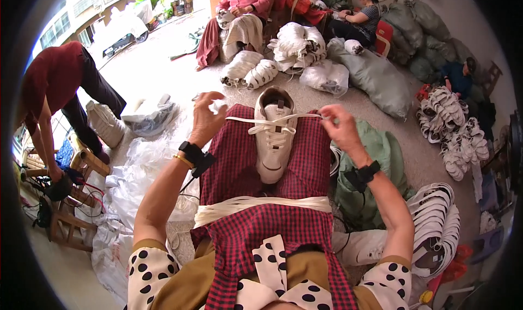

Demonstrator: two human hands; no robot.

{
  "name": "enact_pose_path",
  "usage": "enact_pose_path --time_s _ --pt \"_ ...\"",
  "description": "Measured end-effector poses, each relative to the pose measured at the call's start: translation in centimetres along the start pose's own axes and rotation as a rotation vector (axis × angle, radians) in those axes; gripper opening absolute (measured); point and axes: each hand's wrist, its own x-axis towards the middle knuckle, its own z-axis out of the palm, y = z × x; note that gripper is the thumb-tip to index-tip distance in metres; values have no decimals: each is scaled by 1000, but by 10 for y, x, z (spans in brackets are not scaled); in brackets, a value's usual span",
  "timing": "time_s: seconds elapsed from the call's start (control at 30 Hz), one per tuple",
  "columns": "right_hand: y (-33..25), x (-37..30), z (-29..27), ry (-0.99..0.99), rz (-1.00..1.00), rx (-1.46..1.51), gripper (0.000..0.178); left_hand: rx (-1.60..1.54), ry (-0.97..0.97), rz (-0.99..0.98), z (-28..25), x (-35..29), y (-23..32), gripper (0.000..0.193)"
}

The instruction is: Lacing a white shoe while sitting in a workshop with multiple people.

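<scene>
A cream-white sneaker (271, 160) stands between my knees, toe toward me, its opening facing away. White shoelaces (272, 129) cross over its tongue and stretch out to both sides. My left hand (207, 118) is raised left of the shoe, fingers curled at one end of the lace. On the other side, my right hand (341, 127) pinches the opposite end. The lace looks taut between the hands. Across my lap, over a red-and-black checked apron (229, 157), lies a bundle of loose off-white laces (261, 209).
Clear plastic sheeting (144, 168) covers the floor at left; a green sack (376, 174) lies at right. Stacked shoe uppers (436, 228) stand near my right elbow. Bundled uppers (297, 46) and full sacks (376, 78) lie ahead. Several people work around me; one bends over a wooden stool (71, 225).
</scene>
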Motion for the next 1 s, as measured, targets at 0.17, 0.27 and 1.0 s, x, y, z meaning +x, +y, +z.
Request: enact_pose_path --time_s 0.17,0.27,1.0 --pt "-25 7 28 -209 -413 -154 23 -1 -282 125 6 -17 41 8" --pt "-16 14 33 -372 -436 -234 16 1 -252 198 10 -22 33 9" --pt "-19 -2 57 -189 -95 -270 18 -205 -499 91 22 -7 46 13"
